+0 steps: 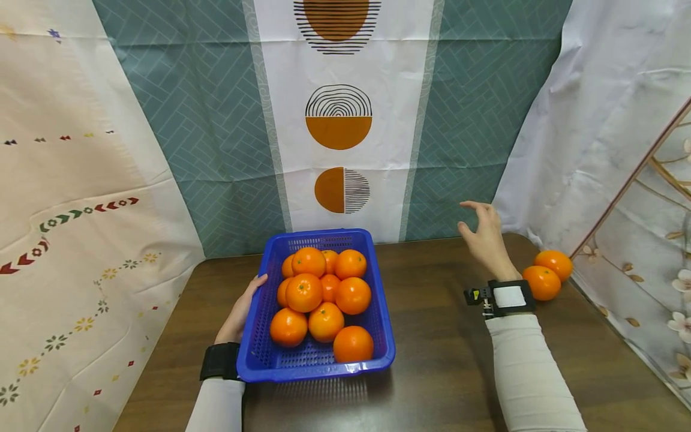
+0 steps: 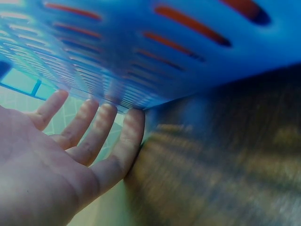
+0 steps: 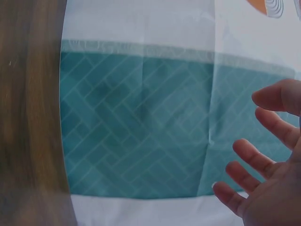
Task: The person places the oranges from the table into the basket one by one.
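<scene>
A blue plastic basket with slotted walls holds several oranges. At its left side, my left hand holds the basket, with one digit over the rim in the head view. In the left wrist view, the fingers touch the slotted blue outer wall from below; the thumb cannot be made out there. My right hand is raised over the right part of the table, fingers spread and loosely bent around nothing. Beside the right wrist lie two oranges at the table's right edge.
The brown wooden table ends at a hanging patterned cloth behind the basket. A cream cloth hangs along the left side, and a floral one borders the right edge. Light through the slots falls below the basket's front.
</scene>
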`<state>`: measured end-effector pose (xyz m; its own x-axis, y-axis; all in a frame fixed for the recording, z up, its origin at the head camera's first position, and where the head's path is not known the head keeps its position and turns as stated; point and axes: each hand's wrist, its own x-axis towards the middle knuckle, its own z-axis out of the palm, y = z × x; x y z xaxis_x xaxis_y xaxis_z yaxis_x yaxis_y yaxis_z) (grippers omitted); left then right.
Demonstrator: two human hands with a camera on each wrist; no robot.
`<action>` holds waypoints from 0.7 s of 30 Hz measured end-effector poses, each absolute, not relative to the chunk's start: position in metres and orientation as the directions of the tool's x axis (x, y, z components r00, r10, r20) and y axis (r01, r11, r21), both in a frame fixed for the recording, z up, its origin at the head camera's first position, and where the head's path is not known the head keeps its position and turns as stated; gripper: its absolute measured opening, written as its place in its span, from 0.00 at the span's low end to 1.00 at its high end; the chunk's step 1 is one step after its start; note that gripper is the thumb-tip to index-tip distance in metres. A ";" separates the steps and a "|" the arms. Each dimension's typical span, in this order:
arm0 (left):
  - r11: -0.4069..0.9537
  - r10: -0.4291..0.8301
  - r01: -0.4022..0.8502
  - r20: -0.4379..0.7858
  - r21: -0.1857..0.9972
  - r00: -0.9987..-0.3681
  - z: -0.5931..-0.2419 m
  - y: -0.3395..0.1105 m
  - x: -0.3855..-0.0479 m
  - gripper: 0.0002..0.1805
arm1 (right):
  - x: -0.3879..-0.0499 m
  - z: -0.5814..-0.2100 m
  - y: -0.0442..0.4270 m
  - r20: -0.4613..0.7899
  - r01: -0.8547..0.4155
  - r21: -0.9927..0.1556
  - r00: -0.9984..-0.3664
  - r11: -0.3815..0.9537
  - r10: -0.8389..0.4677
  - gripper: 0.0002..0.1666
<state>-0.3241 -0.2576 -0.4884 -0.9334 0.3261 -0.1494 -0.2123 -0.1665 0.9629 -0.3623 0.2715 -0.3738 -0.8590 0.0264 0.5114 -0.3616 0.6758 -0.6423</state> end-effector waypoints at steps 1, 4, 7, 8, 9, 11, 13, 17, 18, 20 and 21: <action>-0.169 0.327 -0.214 -0.150 0.962 -0.933 -0.488 -0.257 -0.324 0.35 | -0.362 -0.375 0.275 0.515 -0.352 -0.640 -0.856 0.683 0.041 0.27; -0.178 0.336 -0.214 -0.145 0.960 -0.931 -0.488 -0.257 -0.325 0.35 | -0.359 -0.378 0.287 0.522 -0.309 -0.636 -0.847 0.707 0.099 0.27; -0.181 0.337 -0.216 -0.146 0.959 -0.930 -0.488 -0.257 -0.325 0.35 | -0.357 -0.383 0.298 0.518 -0.252 -0.642 -0.839 0.725 0.167 0.28; -0.179 0.337 -0.216 -0.146 0.960 -0.930 -0.487 -0.257 -0.325 0.36 | -0.356 -0.385 0.302 0.512 -0.233 -0.648 -0.838 0.725 0.188 0.28; -0.177 0.336 -0.215 -0.146 0.961 -0.930 -0.487 -0.257 -0.325 0.36 | -0.355 -0.387 0.306 0.507 -0.215 -0.653 -0.836 0.726 0.209 0.29; -0.168 0.333 -0.218 -0.152 0.962 -0.930 -0.487 -0.258 -0.325 0.36 | -0.353 -0.391 0.311 0.492 -0.176 -0.667 -0.834 0.724 0.250 0.29; -0.157 0.338 -0.222 -0.159 0.962 -0.928 -0.487 -0.259 -0.324 0.37 | -0.352 -0.394 0.316 0.477 -0.138 -0.677 -0.830 0.723 0.289 0.28; -0.168 0.345 -0.220 -0.152 0.961 -0.926 -0.487 -0.259 -0.323 0.36 | -0.348 -0.400 0.325 0.443 -0.073 -0.694 -0.828 0.716 0.344 0.28; -0.170 0.347 -0.220 -0.150 0.961 -0.926 -0.487 -0.259 -0.323 0.36 | -0.347 -0.402 0.327 0.429 -0.057 -0.701 -0.829 0.711 0.357 0.28; -0.181 0.348 -0.214 -0.141 0.960 -0.927 -0.487 -0.258 -0.323 0.35 | -0.345 -0.405 0.332 0.399 -0.018 -0.712 -0.833 0.702 0.383 0.29; -0.184 0.346 -0.211 -0.138 0.960 -0.928 -0.487 -0.258 -0.323 0.35 | -0.344 -0.407 0.335 0.383 0.006 -0.714 -0.834 0.700 0.398 0.30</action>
<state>-0.3230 -0.2577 -0.4870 -0.9282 0.3457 -0.1380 -0.2112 -0.1840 0.9600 -0.3441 0.3347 -0.4071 -0.8336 0.3983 0.3827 0.0064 0.6998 -0.7143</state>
